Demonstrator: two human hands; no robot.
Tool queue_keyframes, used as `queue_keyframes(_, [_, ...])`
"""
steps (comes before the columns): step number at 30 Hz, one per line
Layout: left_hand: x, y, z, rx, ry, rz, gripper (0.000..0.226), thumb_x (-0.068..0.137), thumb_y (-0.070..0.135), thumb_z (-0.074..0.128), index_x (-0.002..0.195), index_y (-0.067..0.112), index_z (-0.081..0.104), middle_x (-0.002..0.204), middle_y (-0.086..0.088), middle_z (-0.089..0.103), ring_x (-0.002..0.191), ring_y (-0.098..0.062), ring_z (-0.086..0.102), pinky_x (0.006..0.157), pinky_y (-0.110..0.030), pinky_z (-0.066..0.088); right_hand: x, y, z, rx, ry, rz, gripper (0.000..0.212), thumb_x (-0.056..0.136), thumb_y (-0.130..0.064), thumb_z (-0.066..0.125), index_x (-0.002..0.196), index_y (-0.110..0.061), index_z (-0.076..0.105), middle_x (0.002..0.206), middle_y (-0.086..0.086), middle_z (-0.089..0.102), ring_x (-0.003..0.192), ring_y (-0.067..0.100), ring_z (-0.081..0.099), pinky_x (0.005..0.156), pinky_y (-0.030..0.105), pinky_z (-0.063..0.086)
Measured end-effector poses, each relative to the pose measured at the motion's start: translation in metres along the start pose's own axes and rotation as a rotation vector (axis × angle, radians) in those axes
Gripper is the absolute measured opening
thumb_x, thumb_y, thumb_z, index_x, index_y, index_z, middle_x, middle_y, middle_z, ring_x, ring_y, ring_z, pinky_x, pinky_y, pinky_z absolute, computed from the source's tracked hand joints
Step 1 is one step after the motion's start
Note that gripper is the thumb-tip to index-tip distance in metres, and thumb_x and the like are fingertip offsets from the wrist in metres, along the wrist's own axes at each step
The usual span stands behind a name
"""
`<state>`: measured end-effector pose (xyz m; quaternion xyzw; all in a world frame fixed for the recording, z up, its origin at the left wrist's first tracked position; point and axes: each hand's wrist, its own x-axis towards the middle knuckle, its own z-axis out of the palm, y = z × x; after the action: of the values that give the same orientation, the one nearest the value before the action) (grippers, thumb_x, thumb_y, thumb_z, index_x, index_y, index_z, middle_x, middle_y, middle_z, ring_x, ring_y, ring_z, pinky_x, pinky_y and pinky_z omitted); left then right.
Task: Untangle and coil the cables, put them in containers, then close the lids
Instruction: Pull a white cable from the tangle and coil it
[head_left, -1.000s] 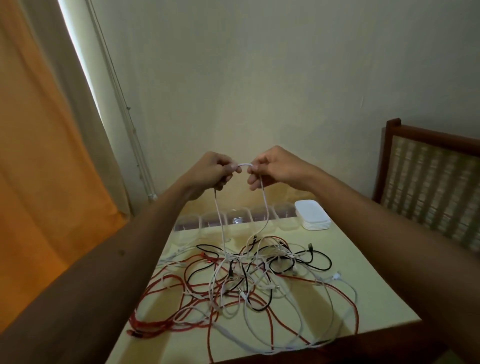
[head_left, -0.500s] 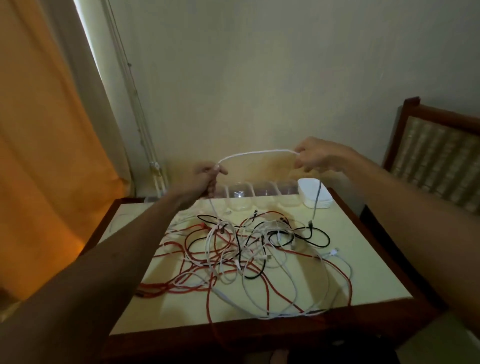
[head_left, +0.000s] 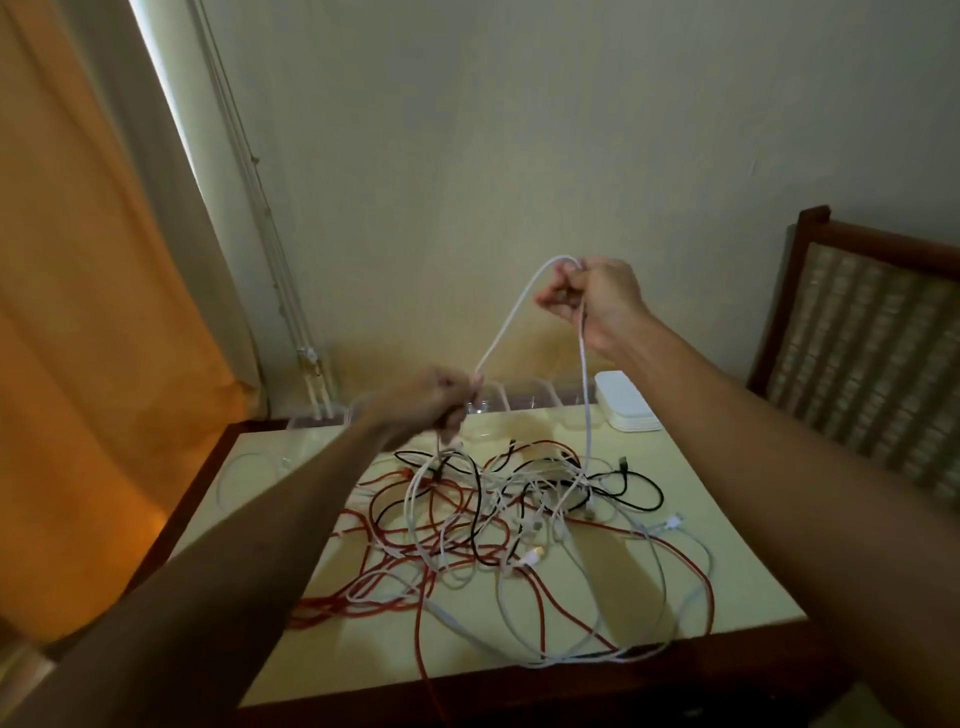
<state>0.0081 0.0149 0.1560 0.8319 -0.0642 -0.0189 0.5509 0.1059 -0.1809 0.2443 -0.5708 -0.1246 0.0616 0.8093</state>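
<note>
A tangle of red, white and black cables (head_left: 498, 525) lies spread over the pale yellow table (head_left: 727, 582). One white cable (head_left: 506, 322) is lifted out of it. My right hand (head_left: 592, 296) grips that cable high above the table's back edge, and a strand hangs from it down into the pile. Lower and to the left, my left hand (head_left: 441, 400) holds the same cable just above the tangle. Clear containers (head_left: 519, 400) stand in a row along the far edge, partly hidden behind my left hand. A stack of white lids (head_left: 626, 402) sits at the back right.
The table has a dark wooden rim (head_left: 519, 691). A wooden chair (head_left: 862, 343) with a woven back stands to the right. An orange curtain (head_left: 88, 312) hangs at the left. A plain wall runs right behind the table.
My right hand has risen with the white cable while my left hand dropped toward the pile, so the stretch between them now slopes steeply. The view has shifted a little.
</note>
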Motion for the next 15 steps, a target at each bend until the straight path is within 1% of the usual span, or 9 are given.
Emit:
queue_keyframes(2, [-0.007, -0.035, 0.013, 0.137, -0.025, -0.083, 0.038, 0.104, 0.029, 0.041, 0.09, 0.0, 0.062, 0.059, -0.003, 0.055, 0.053, -0.012, 0.055, 0.056, -0.022, 0.046, 0.001, 0.006, -0.014, 0.112, 0.142, 0.044, 0.034, 0.096, 0.009, 0.035, 0.071, -0.005, 0.053, 0.052, 0.005, 0.051, 0.04, 0.014, 0.049, 0.05, 0.03, 0.054])
queue_keyframes(3, [-0.009, -0.051, 0.017, 0.203, -0.02, -0.113, 0.036, 0.104, 0.029, 0.042, 0.087, 0.005, 0.062, 0.061, -0.003, 0.056, 0.056, -0.011, 0.056, 0.059, -0.024, 0.046, 0.001, 0.011, -0.024, -0.007, 0.19, 0.05, 0.032, 0.093, 0.009, 0.036, 0.07, -0.005, 0.054, 0.056, 0.008, 0.051, 0.038, 0.014, 0.043, 0.046, 0.028, 0.047])
queue_keyframes(5, [-0.007, -0.075, 0.016, 0.293, 0.049, -0.13, 0.033, 0.103, 0.028, 0.043, 0.082, 0.011, 0.062, 0.069, -0.003, 0.058, 0.063, -0.012, 0.057, 0.064, -0.028, 0.049, 0.002, 0.022, -0.045, -0.593, 0.169, 0.068, 0.023, 0.089, 0.004, 0.045, 0.073, 0.0, 0.061, 0.069, 0.016, 0.06, 0.039, 0.017, 0.044, 0.044, 0.026, 0.041])
queue_keyframes(7, [-0.002, -0.083, 0.01, 0.453, 0.107, -0.088, 0.028, 0.103, 0.026, 0.045, 0.082, 0.017, 0.061, 0.078, 0.001, 0.059, 0.074, -0.015, 0.058, 0.067, -0.027, 0.048, 0.0, 0.029, -0.057, -1.251, -0.068, 0.141, 0.011, 0.087, -0.006, 0.063, 0.094, 0.002, 0.066, 0.092, 0.022, 0.071, 0.057, 0.025, 0.061, 0.055, 0.034, 0.052])
queue_keyframes(9, [0.007, -0.071, 0.007, 0.728, -0.011, -0.004, 0.024, 0.102, 0.025, 0.045, 0.083, 0.021, 0.059, 0.077, 0.006, 0.057, 0.074, -0.013, 0.055, 0.063, -0.024, 0.038, -0.002, 0.037, -0.054, -1.612, -0.34, 0.201, 0.056, 0.083, -0.016, 0.077, 0.132, -0.006, 0.053, 0.127, 0.019, 0.063, 0.099, 0.031, 0.065, 0.082, 0.04, 0.055])
queue_keyframes(10, [0.014, -0.061, 0.007, 0.852, -0.081, 0.043, 0.023, 0.103, 0.026, 0.045, 0.085, 0.02, 0.059, 0.077, 0.006, 0.057, 0.073, -0.013, 0.054, 0.063, -0.026, 0.036, -0.005, 0.04, -0.047, -1.662, -0.445, 0.175, 0.079, 0.081, -0.018, 0.081, 0.146, -0.009, 0.038, 0.141, 0.015, 0.053, 0.118, 0.032, 0.057, 0.095, 0.04, 0.05])
queue_keyframes(11, [0.02, -0.051, 0.008, 0.932, -0.112, 0.084, 0.023, 0.102, 0.027, 0.045, 0.089, 0.018, 0.061, 0.08, 0.004, 0.059, 0.075, -0.015, 0.055, 0.064, -0.029, 0.036, -0.009, 0.045, -0.039, -1.669, -0.541, 0.124, 0.091, 0.08, -0.018, 0.082, 0.152, -0.01, 0.028, 0.149, 0.013, 0.045, 0.128, 0.032, 0.05, 0.102, 0.04, 0.046])
queue_keyframes(13, [0.031, -0.032, 0.005, 0.959, -0.026, 0.166, 0.024, 0.102, 0.026, 0.046, 0.095, 0.014, 0.065, 0.083, 0.0, 0.06, 0.077, -0.021, 0.056, 0.064, -0.031, 0.036, -0.014, 0.056, -0.024, -1.619, -0.734, 0.118, 0.087, 0.081, -0.017, 0.08, 0.152, -0.011, 0.029, 0.151, 0.008, 0.043, 0.133, 0.029, 0.045, 0.107, 0.041, 0.041])
queue_keyframes(15, [0.038, -0.021, -0.004, 0.869, 0.131, 0.211, 0.022, 0.101, 0.023, 0.047, 0.087, 0.015, 0.062, 0.074, 0.001, 0.055, 0.072, -0.023, 0.053, 0.06, -0.031, 0.03, -0.014, 0.064, -0.016, -1.411, -0.846, 0.317, 0.075, 0.085, -0.008, 0.072, 0.15, -0.012, 0.035, 0.151, 0.006, 0.044, 0.136, 0.023, 0.043, 0.113, 0.042, 0.036])
